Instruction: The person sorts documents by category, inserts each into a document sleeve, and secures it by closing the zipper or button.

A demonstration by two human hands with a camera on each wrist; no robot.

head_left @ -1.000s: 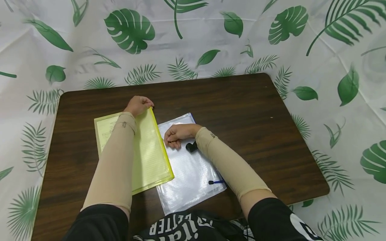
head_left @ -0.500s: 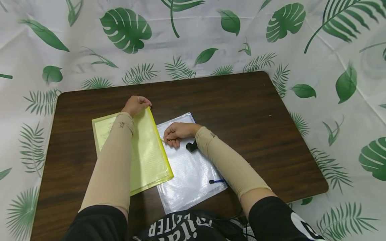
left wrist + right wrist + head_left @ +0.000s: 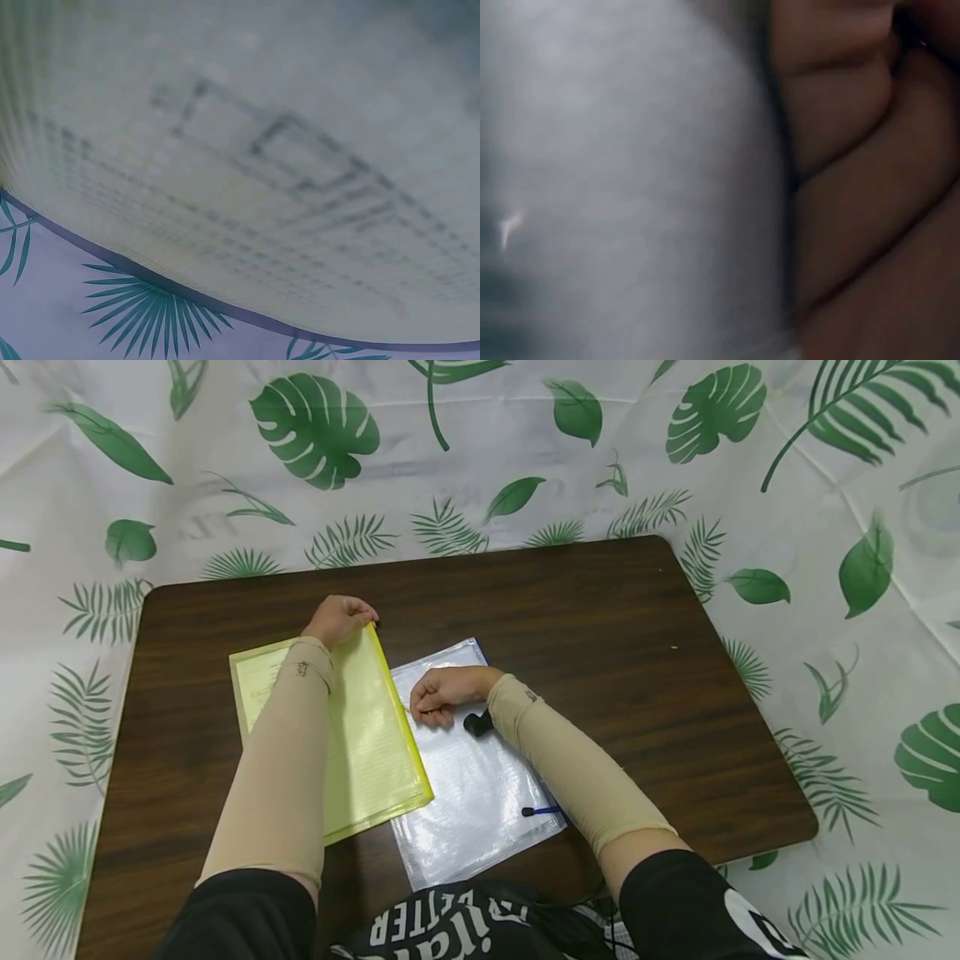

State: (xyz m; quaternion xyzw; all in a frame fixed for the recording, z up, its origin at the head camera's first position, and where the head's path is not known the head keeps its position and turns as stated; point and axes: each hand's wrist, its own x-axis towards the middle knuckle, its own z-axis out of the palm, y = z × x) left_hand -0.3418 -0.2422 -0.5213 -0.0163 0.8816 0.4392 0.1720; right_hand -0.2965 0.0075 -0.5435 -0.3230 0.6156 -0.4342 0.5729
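Note:
A yellow translucent zip pouch [image 3: 375, 739] lies left of the middle of the table, with a printed sheet visible through it. At its top right corner my left hand [image 3: 337, 620] pinches the edge. My right hand [image 3: 442, 695] has curled fingers beside the pouch's right edge, about a third of the way down, and holds a thin yellowish zipper pull [image 3: 407, 710], mostly hidden by the fingers. Beneath this hand lies a clear whitish zip pouch [image 3: 465, 802], partly covered by the yellow one. The left wrist view has blurred print on the sheet [image 3: 285, 165]; curled fingers [image 3: 870, 172] fill the right wrist view's right side.
A blue zipper pull with a black end [image 3: 538, 812] lies at the clear pouch's lower right. A black rounded object [image 3: 477, 723] sits by my right wrist. The dark wooden table [image 3: 600, 627] has rounded corners; a leaf-print sheet [image 3: 465, 468] hangs behind it.

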